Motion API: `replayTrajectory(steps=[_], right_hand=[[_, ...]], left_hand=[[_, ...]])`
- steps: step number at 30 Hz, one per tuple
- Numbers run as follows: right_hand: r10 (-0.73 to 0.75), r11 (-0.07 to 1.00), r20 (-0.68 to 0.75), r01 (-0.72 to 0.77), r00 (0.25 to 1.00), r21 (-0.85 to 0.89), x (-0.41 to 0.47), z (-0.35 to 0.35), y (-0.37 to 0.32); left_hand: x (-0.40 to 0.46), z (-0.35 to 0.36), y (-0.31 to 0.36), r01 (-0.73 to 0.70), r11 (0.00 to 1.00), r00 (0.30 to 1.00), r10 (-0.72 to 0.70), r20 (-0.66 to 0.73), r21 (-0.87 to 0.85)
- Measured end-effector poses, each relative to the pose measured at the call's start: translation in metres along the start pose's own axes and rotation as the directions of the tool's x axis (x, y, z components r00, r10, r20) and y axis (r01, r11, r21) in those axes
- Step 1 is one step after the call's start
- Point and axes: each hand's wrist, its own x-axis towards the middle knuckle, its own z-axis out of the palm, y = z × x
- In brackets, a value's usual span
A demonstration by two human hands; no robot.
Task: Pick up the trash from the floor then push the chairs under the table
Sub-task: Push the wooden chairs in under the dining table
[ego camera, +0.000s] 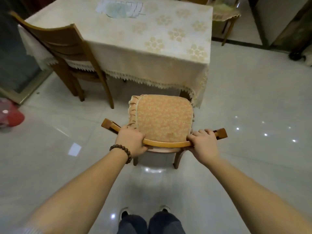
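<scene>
A wooden chair point(167, 144) with an orange patterned seat cushion point(163, 118) stands in front of me, facing the table point(145, 39), which wears a cream floral cloth. The front of the seat sits just at the cloth's lace hem. My left hand point(130, 141) grips the curved top rail of the chair's back on the left, a bead bracelet on its wrist. My right hand point(201, 141) grips the same rail on the right. A second wooden chair point(65, 48) stands at the table's left side, its seat partly under the cloth.
A red and pink bag point(10, 115) lies on the glossy tiled floor at the far left. A third chair with a green cushion point(226, 12) stands behind the table's right corner. Dark furniture lines the right wall. My shoes point(145, 213) are below.
</scene>
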Motion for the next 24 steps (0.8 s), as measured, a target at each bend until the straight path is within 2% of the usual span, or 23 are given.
replayTrajectory(steps=[6,10,17,24], right_hand=[[-0.071,0.997,-0.112,0.07,0.991,-0.014,0.011,-0.01,-0.025],[-0.113,0.994,-0.189,0.112,0.975,-0.012,0.031,-0.018,-0.047],[-0.084,0.996,-0.123,0.083,0.989,-0.015,0.094,-0.034,-0.086],[-0.022,1.0,-0.148,0.019,0.989,-0.019,0.175,-0.039,-0.136]], left_hand=[[-0.008,0.006,-0.032,0.017,0.999,1.0,-0.017,0.002,0.032],[-0.007,0.012,-0.064,0.017,1.0,0.998,-0.017,-0.055,-0.002],[0.03,0.014,-0.132,-0.005,1.0,0.999,0.005,-0.039,0.006],[0.088,0.015,-0.226,-0.086,0.996,0.994,0.086,-0.068,0.007]])
